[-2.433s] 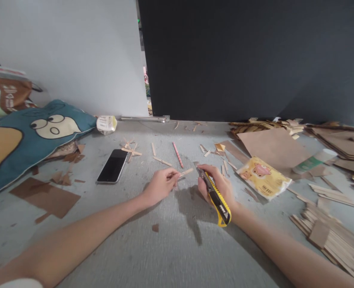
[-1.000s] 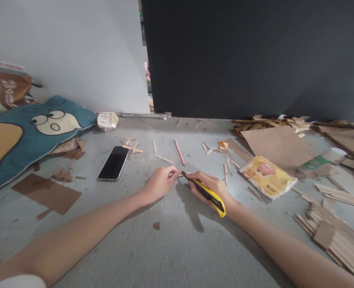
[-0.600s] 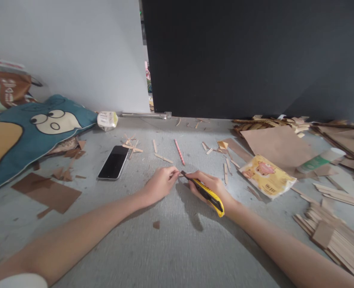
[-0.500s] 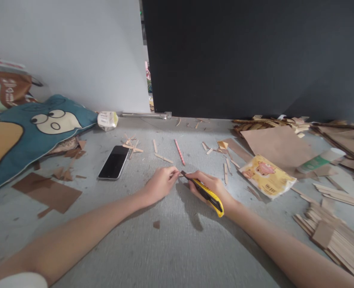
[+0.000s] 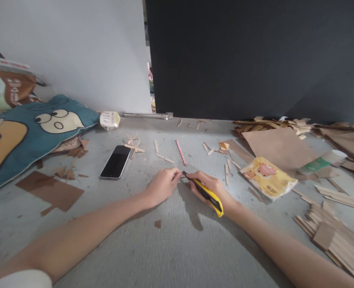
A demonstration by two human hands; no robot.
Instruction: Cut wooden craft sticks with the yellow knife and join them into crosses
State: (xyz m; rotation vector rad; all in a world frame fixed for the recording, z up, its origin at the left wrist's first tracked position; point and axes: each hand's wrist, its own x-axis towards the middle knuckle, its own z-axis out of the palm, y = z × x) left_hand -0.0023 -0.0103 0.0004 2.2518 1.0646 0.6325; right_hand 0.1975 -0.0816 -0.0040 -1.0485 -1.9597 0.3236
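- Grey tabletop (image 5: 177, 248) carries a litter of wood slivers and cardboard scraps, with white and black panels behind.
- Left hand (image 5: 162, 186) pinches a small wood stick (image 5: 179, 175) down on the table, fingers hiding most of it.
- Right hand (image 5: 214, 186) is clenched round a yellow knife (image 5: 207, 193), tip at the stick.
- Phone (image 5: 116, 161) lies left of the hands, a pink pencil (image 5: 180, 152) just beyond them, and a yellow packet (image 5: 268, 177) to the right.

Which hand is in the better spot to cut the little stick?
Probably the right hand: it grips the yellow utility knife, and the knife's tip is right at the little stick. The left hand has no blade and only pinches the stick in its fingers.
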